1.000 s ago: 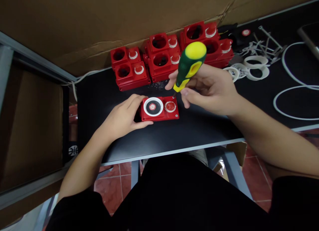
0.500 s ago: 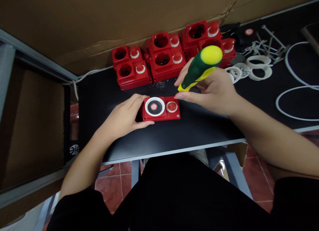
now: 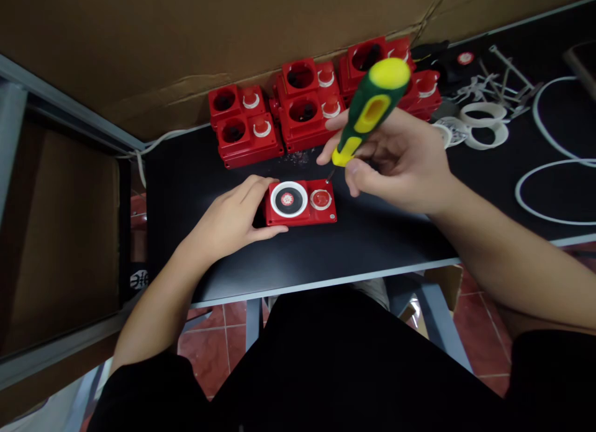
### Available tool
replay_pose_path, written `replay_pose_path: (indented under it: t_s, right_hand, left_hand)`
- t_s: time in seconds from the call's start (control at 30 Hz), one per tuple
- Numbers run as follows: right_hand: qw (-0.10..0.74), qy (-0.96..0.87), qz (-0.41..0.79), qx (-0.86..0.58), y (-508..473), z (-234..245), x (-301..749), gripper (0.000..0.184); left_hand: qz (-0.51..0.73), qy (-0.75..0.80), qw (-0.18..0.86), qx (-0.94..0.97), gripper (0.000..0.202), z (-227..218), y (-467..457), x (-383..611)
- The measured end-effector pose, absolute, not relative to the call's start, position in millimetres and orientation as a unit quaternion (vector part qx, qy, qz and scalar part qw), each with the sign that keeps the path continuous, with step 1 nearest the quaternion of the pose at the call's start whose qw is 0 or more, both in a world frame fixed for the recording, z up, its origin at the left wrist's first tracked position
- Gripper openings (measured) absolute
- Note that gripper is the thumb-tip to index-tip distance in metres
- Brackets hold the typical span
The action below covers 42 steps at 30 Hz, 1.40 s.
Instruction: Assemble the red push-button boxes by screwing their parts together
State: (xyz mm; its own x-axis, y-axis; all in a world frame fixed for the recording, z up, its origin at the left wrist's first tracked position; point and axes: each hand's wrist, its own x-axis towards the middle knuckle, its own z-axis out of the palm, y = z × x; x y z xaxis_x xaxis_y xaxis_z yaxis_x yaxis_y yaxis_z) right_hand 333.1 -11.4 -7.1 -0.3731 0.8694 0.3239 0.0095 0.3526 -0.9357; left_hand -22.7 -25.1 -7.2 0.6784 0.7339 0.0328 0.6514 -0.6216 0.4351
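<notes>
A red rectangular box [image 3: 300,203] with a white-ringed black disc and a small red button lies flat on the black table [image 3: 326,252]. My left hand [image 3: 230,221] grips its left end, fingers curled round it. My right hand [image 3: 395,162] is closed on a green and yellow screwdriver [image 3: 370,112], held tilted, its thin tip touching the box's far right corner.
Several red open housings [image 3: 302,109] are stacked at the back against a cardboard sheet [image 3: 233,41]. White rings [image 3: 484,125] and white cord loops [image 3: 554,165] lie to the right. The table's front edge runs just below the box.
The screwdriver swung from tilted far right back to steeper, its tip returning to the box's far right corner. My left hand and the box stayed put.
</notes>
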Motion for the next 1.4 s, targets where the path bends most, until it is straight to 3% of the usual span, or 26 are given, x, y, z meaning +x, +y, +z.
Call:
replay_pose_path:
  t_s: [0.23,0.43,0.67,0.97,1.27,1.4]
  right_hand:
    - [0.443,-0.679,0.485,-0.328,-10,-8,334,0.057]
    - [0.451,-0.714,0.427,-0.323,-2,-19,339,0.038]
    - [0.446,-0.731,0.365,-0.366,-1,-18,336,0.035]
    - [0.475,-0.686,0.416,-0.363,0,-23,336,0.065]
    - [0.460,-0.677,0.484,-0.311,-10,-9,330,0.034]
    - [0.460,-0.689,0.487,-0.276,-13,-5,329,0.032]
  left_hand:
    - [0.094,0.395,0.194,0.893,0.076,-5,-26,-21]
    - [0.090,0.397,0.195,0.892,0.075,-3,-26,-20]
    - [0.097,0.394,0.202,0.891,0.073,-2,-27,-20]
    - [0.096,0.396,0.197,0.892,0.073,-4,-28,-20]
    - [0.096,0.402,0.201,0.888,0.072,-2,-28,-18]
    - [0.090,0.406,0.203,0.887,0.071,-1,-28,-18]
